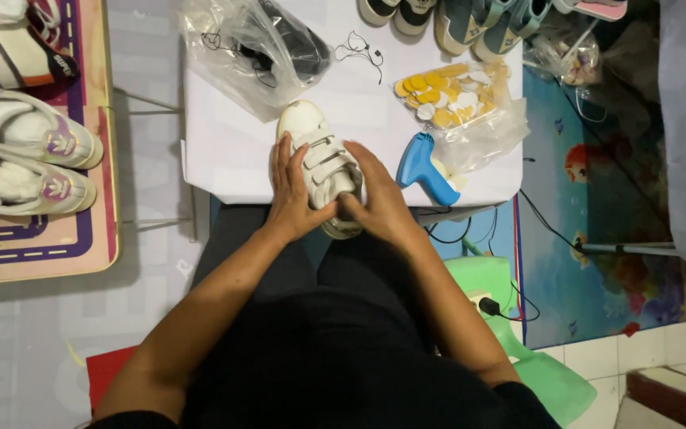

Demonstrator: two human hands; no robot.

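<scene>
White shoe (pixel 321 163) with three strap closures sits at the near edge of the white table (pixel 224 151), toe pointing away from me, heel overhanging toward my lap. My left hand (pixel 294 187) lies along its left side, fingers stretched flat up the straps. My right hand (pixel 379 195) wraps the heel end, thumb pressed on the back opening. Both hands on the shoe, neither fully closed round it. Blue tagging gun (pixel 426 168) just right of my right hand. Bag of yellow and white discs (pixel 454 99) behind it. Clear bag with a dark shoe (pixel 260 52) at the far left. More white sneakers (pixel 21 155) on a mat well off to the left.
</scene>
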